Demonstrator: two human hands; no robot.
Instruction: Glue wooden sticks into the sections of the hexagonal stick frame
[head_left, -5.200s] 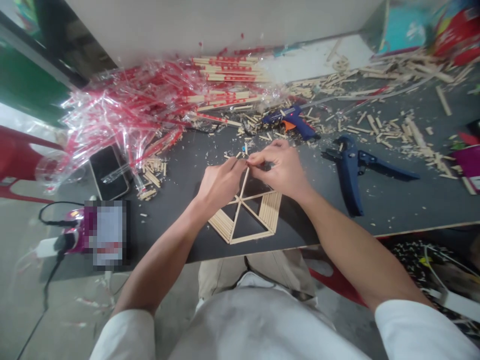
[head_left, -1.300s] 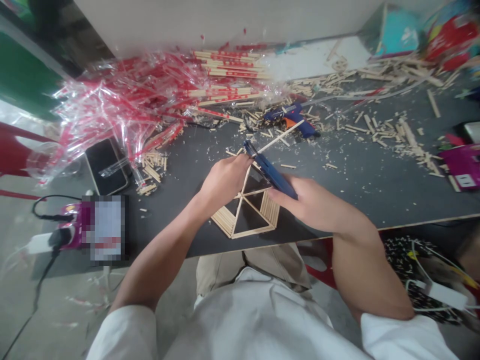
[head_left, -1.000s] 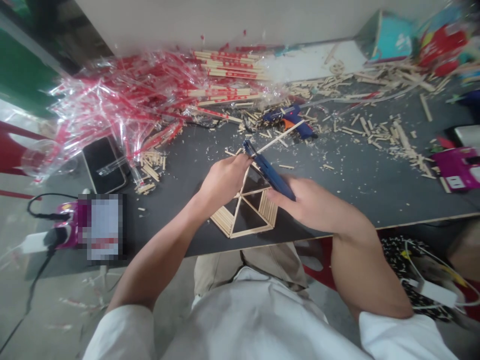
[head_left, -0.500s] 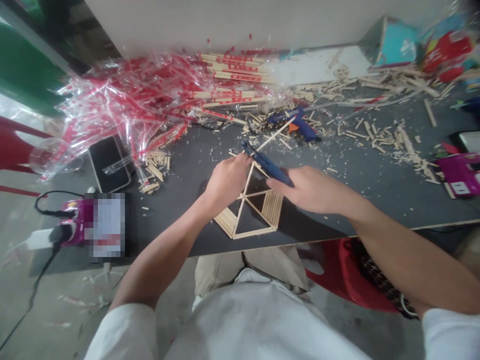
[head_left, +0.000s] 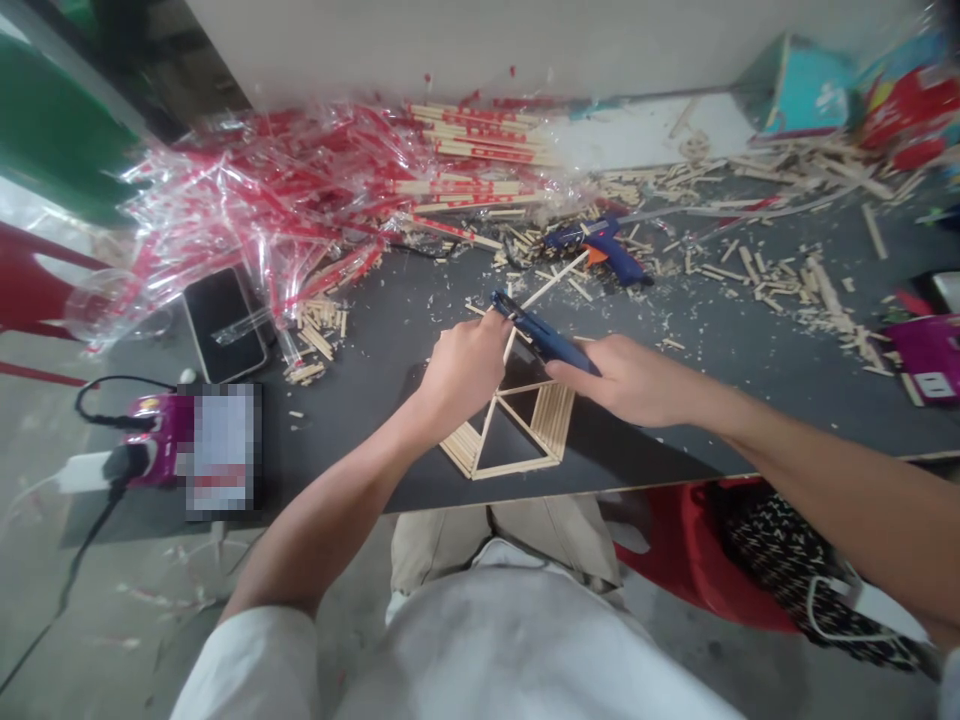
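A flat piece built of thin wooden sticks [head_left: 517, 425] lies near the front edge of the dark table [head_left: 420, 300]. My left hand [head_left: 463, 372] rests on its upper part and pinches a long stick [head_left: 551, 282] that juts up and to the right. My right hand [head_left: 636, 380] grips the handles of a blue cutter [head_left: 544, 335], whose jaws sit on the long stick just beyond my left fingertips.
A blue glue gun [head_left: 600, 250] lies behind the cutter. Red-and-clear wrappers with packed sticks [head_left: 300, 210] pile at the back left. A phone [head_left: 221, 322] and a purple device [head_left: 161, 440] sit left. Stick offcuts [head_left: 780, 270] litter the right side.
Five seconds ago both hands fitted the stick by hand and the cutter lay on the table at right. My right hand now holds the cutter on the stick; little has shifted over the last second.
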